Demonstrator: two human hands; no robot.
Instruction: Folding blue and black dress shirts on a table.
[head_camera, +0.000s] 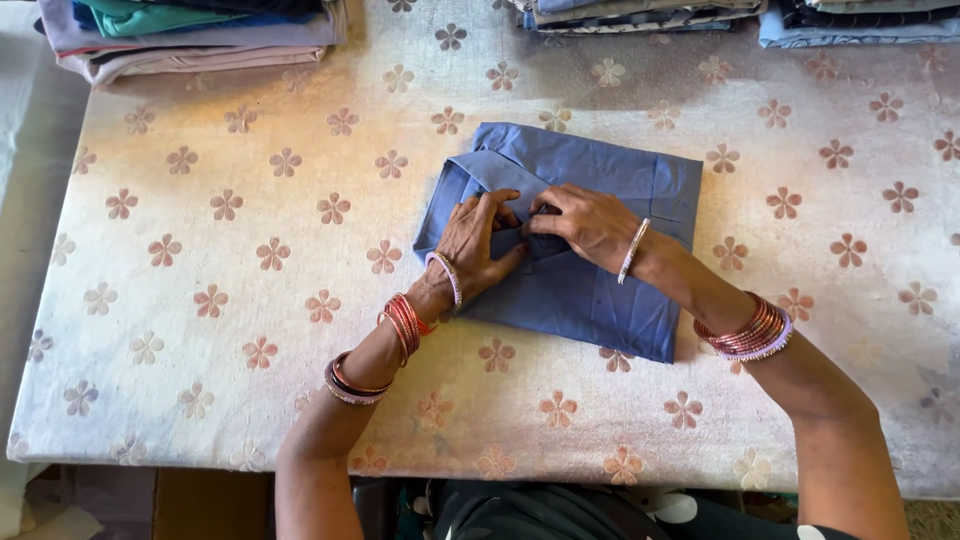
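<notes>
- A blue shirt (575, 240) lies folded flat in the middle of the worktop (200, 300).
- The worktop has a pale cloth with little flower shapes on it.
- The left hand (478, 243) lies on the shirt with its fingers bent, pressing the cloth down.
- The right hand (585, 222) lies on the shirt too, just beside the left hand. Its fingertips seem to pinch a bit of cloth, but that part is too small to tell for sure.
- Both arms wear red and pink bangles (752, 332).
- Piles of folded clothes (190, 35) sit at the far edge of the worktop.
</notes>
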